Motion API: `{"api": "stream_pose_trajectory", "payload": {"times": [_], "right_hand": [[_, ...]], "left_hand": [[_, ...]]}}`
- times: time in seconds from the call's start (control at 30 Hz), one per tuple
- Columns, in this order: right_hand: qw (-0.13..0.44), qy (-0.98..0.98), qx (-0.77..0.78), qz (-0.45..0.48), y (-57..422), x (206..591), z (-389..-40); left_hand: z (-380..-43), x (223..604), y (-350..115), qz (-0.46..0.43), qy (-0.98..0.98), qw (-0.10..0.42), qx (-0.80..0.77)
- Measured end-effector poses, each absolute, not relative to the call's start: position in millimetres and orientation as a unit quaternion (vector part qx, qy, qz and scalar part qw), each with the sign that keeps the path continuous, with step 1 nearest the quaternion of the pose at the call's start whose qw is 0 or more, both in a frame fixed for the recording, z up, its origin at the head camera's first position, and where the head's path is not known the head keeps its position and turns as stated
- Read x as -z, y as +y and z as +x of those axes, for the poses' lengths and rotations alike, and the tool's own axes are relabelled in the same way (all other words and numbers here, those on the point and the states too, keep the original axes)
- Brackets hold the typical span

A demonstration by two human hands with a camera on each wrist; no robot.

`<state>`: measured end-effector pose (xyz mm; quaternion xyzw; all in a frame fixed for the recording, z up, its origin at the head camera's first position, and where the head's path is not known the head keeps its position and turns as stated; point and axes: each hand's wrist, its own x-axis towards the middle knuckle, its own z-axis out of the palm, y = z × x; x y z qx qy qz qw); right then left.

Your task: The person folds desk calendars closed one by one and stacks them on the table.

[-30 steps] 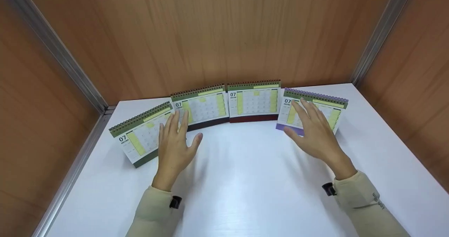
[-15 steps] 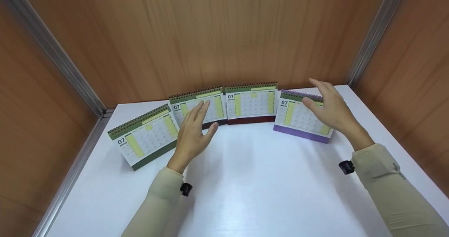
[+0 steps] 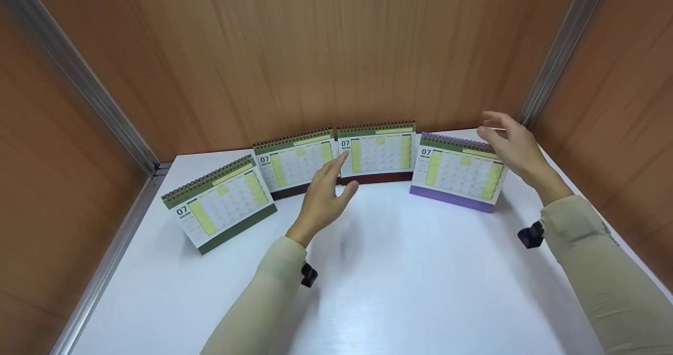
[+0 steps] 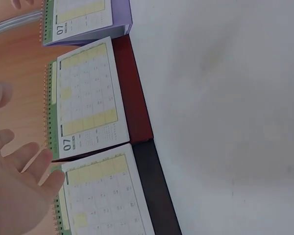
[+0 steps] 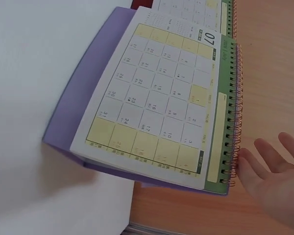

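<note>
Four desk calendars is avoided here by naming each: a purple-based desk calendar [image 3: 457, 173] stands at the right, a dark red-based one [image 3: 378, 152] and a black-based one [image 3: 297, 165] at the back middle, and a green-based one [image 3: 223, 202] at the left. My right hand [image 3: 518, 147] is at the top right corner of the purple calendar, fingers loosely bent near its spiral binding [image 5: 232, 117]. My left hand [image 3: 323, 200], fingers extended, hovers before the gap between the black and dark red calendars, holding nothing.
All stand on a white table [image 3: 389, 271]. A wooden panel [image 3: 336, 50] rises right behind them, with side panels and metal corner posts [image 3: 565, 50] at left and right. Black wrist cameras [image 3: 531, 235] sit on both sleeves.
My left hand has moved right, from the green calendar to before the middle ones. My right hand has moved right and back, from the purple calendar's front to its top right corner.
</note>
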<state>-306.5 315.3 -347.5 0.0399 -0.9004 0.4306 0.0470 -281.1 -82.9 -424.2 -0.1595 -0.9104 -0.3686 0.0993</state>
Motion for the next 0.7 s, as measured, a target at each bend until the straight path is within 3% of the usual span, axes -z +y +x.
{"api": "stream_pose_trajectory", "payload": {"times": [0.7], "right_hand": [[0.009,-0.878,-0.477,-0.031,339,371,-332]], "left_hand": [[-307,454,12,-0.132,-0.871,-0.021,0.472]]}}
